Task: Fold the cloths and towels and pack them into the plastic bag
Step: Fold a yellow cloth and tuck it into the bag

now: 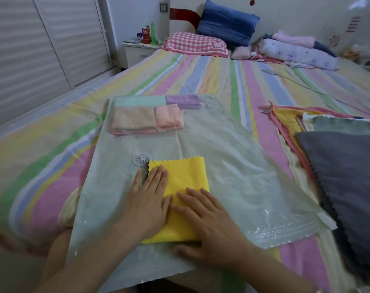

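**Yellow cloth flattened on the vacuum bag**

A folded yellow cloth [186, 176] is pressed flat on top of the plastic vacuum bag [222, 149], beside its valve [141, 159]. Both the left hand [150, 199] and right hand [209, 225] are laid on it with fingers straight, grasping nothing (probably to set the crease). Folded towels [134, 119] are packed at the bag's far end. Unfolded cloths [349, 176] are piled to the bag's right.

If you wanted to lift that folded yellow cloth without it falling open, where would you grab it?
Probably the near edge of the yellow cloth, coming from the person's side: it looks like a rounded fold, while the far scalloped edge is loose layers.
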The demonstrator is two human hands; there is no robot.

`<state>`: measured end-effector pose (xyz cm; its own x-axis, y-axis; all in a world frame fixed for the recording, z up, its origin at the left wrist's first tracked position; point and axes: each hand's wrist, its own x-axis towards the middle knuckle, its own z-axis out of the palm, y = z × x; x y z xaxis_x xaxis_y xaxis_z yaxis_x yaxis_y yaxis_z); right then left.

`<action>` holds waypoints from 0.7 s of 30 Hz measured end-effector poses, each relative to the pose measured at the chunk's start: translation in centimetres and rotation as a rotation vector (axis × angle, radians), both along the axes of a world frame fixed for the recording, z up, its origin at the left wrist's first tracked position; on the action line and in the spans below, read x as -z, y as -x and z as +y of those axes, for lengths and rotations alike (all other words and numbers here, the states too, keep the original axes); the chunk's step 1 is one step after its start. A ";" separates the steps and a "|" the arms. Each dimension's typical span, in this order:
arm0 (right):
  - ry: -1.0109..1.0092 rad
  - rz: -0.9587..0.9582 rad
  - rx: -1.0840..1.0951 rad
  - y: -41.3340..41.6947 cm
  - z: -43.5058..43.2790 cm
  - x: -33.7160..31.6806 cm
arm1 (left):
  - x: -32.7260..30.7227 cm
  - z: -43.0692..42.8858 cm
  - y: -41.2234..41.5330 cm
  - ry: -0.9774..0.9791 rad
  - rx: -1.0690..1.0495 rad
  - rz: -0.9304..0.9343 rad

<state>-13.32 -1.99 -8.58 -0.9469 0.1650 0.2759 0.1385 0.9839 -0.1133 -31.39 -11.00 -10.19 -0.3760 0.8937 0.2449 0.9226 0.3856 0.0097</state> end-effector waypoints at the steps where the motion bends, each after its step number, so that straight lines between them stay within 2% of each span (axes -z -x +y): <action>1: -0.008 0.018 -0.024 -0.3 -0.1 -0.2 | -0.2 0.0 0.0 -0.010 0.006 0.004; 5: -0.047 0.071 -0.094 -0.8 -0.1 -1.0 | -1.7 -0.5 -1.0 -0.146 0.180 -0.032; 8: -0.117 0.049 -0.127 -1.2 0.1 -0.9 | -2.9 -1.7 -2.6 -0.286 0.323 -0.251; 11: -0.150 0.054 -0.099 -1.7 0.8 -0.9 | -3.2 -2.9 -3.8 -0.270 0.317 -0.412; 14: -0.002 0.047 -0.054 -2.4 1.0 -2.1 | -3.9 -3.5 -4.5 -0.222 0.291 -0.575; 16: 0.111 0.088 0.057 -3.1 1.1 -3.7 | -4.4 -3.9 -4.9 -0.193 0.290 -0.691; 19: 0.206 0.238 0.192 -4.7 1.7 -5.4 | -5.0 -4.3 -5.7 -0.177 0.330 -0.890; 21: 0.330 0.348 0.247 -5.6 2.1 -6.0 | -4.9 -4.4 -6.1 -0.223 0.354 -1.088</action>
<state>-7.75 0.15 -2.56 -0.7306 0.5024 0.4624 0.2604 0.8311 -0.4914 -25.25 -15.39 -5.25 -0.2223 0.9686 0.1116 0.4411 -0.0021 0.8975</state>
